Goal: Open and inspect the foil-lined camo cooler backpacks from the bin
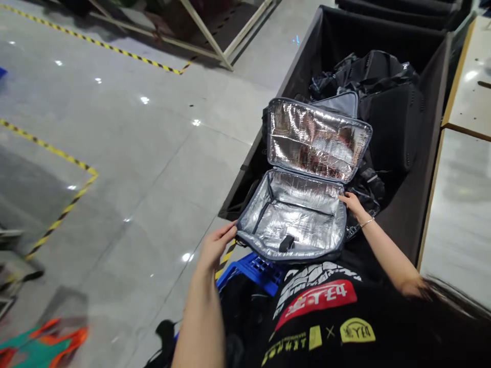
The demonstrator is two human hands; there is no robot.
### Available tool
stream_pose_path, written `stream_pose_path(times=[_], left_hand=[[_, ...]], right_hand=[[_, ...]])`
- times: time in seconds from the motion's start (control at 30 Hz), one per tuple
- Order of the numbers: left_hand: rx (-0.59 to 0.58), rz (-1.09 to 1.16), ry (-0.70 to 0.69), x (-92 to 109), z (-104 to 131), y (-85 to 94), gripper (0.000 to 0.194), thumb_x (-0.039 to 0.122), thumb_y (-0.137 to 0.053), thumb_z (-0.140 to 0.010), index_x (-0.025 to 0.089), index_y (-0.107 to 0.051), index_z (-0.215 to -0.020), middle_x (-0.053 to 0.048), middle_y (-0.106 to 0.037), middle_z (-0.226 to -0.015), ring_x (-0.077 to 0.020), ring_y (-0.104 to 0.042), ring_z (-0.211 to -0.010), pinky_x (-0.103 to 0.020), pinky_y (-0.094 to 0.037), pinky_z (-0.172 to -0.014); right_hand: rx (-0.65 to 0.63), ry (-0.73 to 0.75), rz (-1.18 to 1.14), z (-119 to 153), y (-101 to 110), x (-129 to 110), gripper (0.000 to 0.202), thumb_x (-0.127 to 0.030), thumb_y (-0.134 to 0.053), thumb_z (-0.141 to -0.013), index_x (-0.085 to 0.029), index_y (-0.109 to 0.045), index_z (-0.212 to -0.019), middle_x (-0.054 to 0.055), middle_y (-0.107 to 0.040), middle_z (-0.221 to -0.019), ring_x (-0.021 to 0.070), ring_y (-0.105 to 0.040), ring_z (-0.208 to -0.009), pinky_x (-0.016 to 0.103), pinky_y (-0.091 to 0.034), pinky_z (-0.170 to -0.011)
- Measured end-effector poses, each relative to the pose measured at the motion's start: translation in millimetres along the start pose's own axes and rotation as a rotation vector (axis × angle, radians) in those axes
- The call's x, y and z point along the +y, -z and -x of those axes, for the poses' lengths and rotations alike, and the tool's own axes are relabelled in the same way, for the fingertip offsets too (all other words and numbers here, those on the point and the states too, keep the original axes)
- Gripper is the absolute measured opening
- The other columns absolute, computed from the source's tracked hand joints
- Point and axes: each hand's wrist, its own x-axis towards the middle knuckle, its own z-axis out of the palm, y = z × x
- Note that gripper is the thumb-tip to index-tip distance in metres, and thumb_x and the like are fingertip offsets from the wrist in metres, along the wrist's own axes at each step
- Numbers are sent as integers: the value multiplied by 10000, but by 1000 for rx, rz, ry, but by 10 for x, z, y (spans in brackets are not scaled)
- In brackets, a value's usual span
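The insulated bag (299, 222) lies unzipped between the two hands, just in front of the person's black shirt (326, 317) and over the near end of a dark bin (433, 117); whether its base rests on anything is hidden. Its foil-lined lid (318, 140) leans back on the far side, and a short black strap (287, 244) shows inside, by the near wall. The left hand (218, 243) pinches the near left corner of the rim, fingers closed on the edge; the right hand (351, 204) grips the right rim near the hinge, fingers nearly closed. To hold the mouth open well, an even outward pull from both hands should square the walls, since the soft near edge seems likely to sag; a light pinch should spare the lining. Beyond lie more black bags (387, 122), with a blue crate (264, 266) below.
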Motion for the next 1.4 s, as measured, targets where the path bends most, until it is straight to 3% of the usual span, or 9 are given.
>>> stream_pose_path(times=[0.27,0.43,0.53,0.6,0.73,0.83,1.17,1.27,1.4], left_hand=[[-157,107,36,-136,-56,157,760,517,-776,-498,131,-614,-1131,-102,-642,-1088,-205,-588,-978,-278,-437,-936],[-99,-33,-10,-32,-96,84,734,593,-683,-582,91,-617,-1114,-121,-640,-1082,-249,-574,-1015,-330,-447,-932],[-16,-93,-101,-45,-88,101,703,488,-733,-555,92,-614,-1124,-116,-641,-1084,-270,-568,-1017,-343,-445,-928],[-20,-51,-93,-142,-52,186,691,459,-736,-550,90,-616,-1122,-119,-644,-1077,-261,-580,-992,-341,-448,-923],[-90,161,-20,-462,149,397,622,385,-769,-550,143,-626,-1105,-95,-657,-1057,-190,-615,-906,-279,-480,-861],[-51,262,-16,-675,373,454,603,363,-788,-541,158,-637,-1088,-98,-665,-1035,-187,-623,-890,-275,-493,-842],[201,380,-182,-809,1173,563,512,286,-774,-578,178,-651,-1064,-76,-656,-1069,-223,-597,-998,-392,-398,-1008],[242,387,-192,-909,1330,588,506,278,-774,-577,196,-649,-1061,-57,-655,-1076,-231,-577,-1044,-424,-351,-1045],[268,396,-129,-1233,1337,511,549,281,-774,-556,168,-632,-1075,-75,-632,-1123,-263,-529,-1120,-444,-315,-1067]], right_hand=[[1,-68,64,-63,-122,-19,153,-165,-511,-510,-146,-515,-662,-25,-504,-542,105,-435,-476,217,-366,-482],[48,-27,99,43,-145,-133,181,-122,-469,-486,-138,-519,-659,-13,-517,-559,132,-472,-518,263,-424,-551],[51,75,88,234,-161,-304,342,-124,-463,-503,-128,-585,-822,43,-622,-802,189,-571,-764,309,-467,-756],[49,221,80,401,-165,-456,484,-133,-473,-520,-137,-590,-990,70,-609,-1047,207,-543,-995,324,-407,-929],[4,565,61,745,-177,-749,587,-168,-468,-568,-139,-550,-1149,92,-544,-1199,214,-474,-1140,370,-306,-1047],[-60,686,61,978,-214,-895,560,-153,-453,-584,-158,-565,-1133,70,-562,-1161,205,-484,-1122,373,-321,-1038],[-208,893,93,1535,-317,-1120,482,-121,-456,-633,-232,-593,-1081,24,-558,-1107,192,-480,-1101,378,-351,-1007],[-201,885,73,1506,-343,-1043,465,-139,-464,-629,-232,-597,-1065,17,-563,-1132,201,-461,-1138,381,-321,-1036],[-281,846,28,1311,-470,-811,466,-156,-449,-607,-224,-609,-1039,10,-574,-1138,204,-455,-1151,379,-295,-1060]])
